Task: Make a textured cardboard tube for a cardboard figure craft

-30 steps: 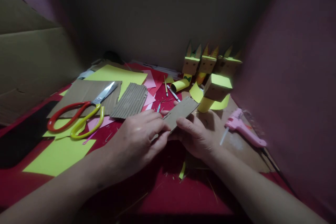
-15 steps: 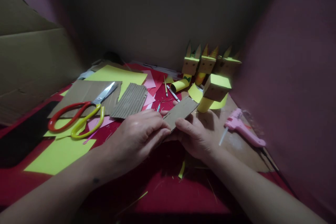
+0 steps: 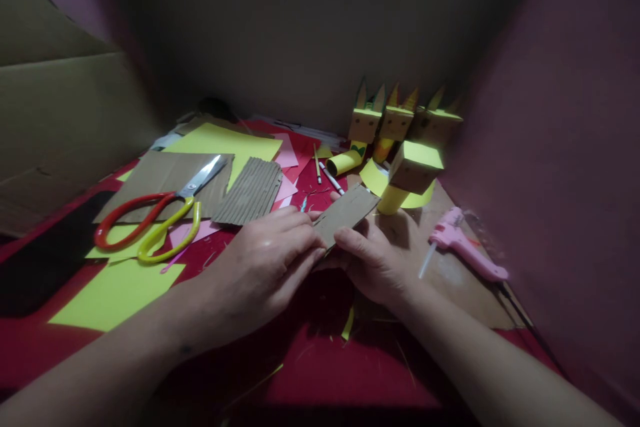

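Note:
Between my two hands is a small flat piece of cardboard (image 3: 347, 213), held tilted above the red cloth. My left hand (image 3: 275, 250) pinches its near left edge, fingers pressed together. My right hand (image 3: 370, 260) grips it from the right, thumb on top and fingers underneath, partly hidden. Just beyond it stands a cardboard box head (image 3: 413, 170) with a yellow top on a yellow paper tube (image 3: 393, 200). A ridged piece of corrugated cardboard (image 3: 250, 192) lies left of the held piece.
Scissors (image 3: 187, 197) with red and yellow handles lie on cardboard at left, near yellow paper (image 3: 117, 297). A pink glue gun (image 3: 465, 247) rests on a board at right. Several eared box figures (image 3: 365, 125) stand at the back. A pencil (image 3: 317, 163) and a marker (image 3: 331, 178) lie mid-table.
Both hands keep the same hold on the cardboard piece. The whole view has shifted very slightly; nothing else has visibly moved.

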`<move>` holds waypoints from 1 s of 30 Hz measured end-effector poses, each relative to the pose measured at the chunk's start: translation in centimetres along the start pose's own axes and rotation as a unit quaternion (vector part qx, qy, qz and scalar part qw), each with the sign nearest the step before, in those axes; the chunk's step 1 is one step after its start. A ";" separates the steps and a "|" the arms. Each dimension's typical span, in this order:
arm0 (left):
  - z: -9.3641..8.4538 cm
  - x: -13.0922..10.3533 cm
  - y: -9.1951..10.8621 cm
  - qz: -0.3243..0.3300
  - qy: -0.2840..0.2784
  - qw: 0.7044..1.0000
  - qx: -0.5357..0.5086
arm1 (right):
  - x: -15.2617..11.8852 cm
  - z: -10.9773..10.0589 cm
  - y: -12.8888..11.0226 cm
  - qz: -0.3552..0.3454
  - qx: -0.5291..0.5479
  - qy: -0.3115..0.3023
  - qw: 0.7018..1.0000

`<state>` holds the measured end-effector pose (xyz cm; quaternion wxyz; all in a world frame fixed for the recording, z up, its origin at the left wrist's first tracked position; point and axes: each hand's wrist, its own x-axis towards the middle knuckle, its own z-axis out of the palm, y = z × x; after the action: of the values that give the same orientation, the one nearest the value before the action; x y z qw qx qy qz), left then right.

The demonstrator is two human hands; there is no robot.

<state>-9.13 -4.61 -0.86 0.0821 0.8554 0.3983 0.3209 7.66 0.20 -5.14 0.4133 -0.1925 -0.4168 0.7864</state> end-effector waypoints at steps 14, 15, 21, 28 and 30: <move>0.3 0.6 0.8 -0.186 -0.002 0.968 -0.166 | -0.2 0.1 -0.1 -0.024 0.017 -0.079 0.996; 0.2 0.7 0.8 -0.219 -0.019 0.954 -0.202 | -0.2 0.0 -0.1 -0.024 0.022 -0.084 0.996; 0.2 1.0 1.0 -0.294 -0.041 0.914 -0.278 | -0.1 -0.1 -0.1 -0.034 0.028 -0.067 0.997; 0.4 0.9 1.1 -0.269 -0.011 0.938 -0.217 | -0.2 0.1 -0.5 -0.041 0.019 -0.057 0.997; 0.4 0.9 0.9 -0.271 -0.011 0.941 -0.201 | -0.1 0.2 -0.6 -0.044 0.014 -0.059 0.997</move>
<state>-7.91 -4.56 -0.39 0.3403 0.6841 0.5417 0.3504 7.89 0.24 -4.50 0.4251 -0.1216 -0.4373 0.7831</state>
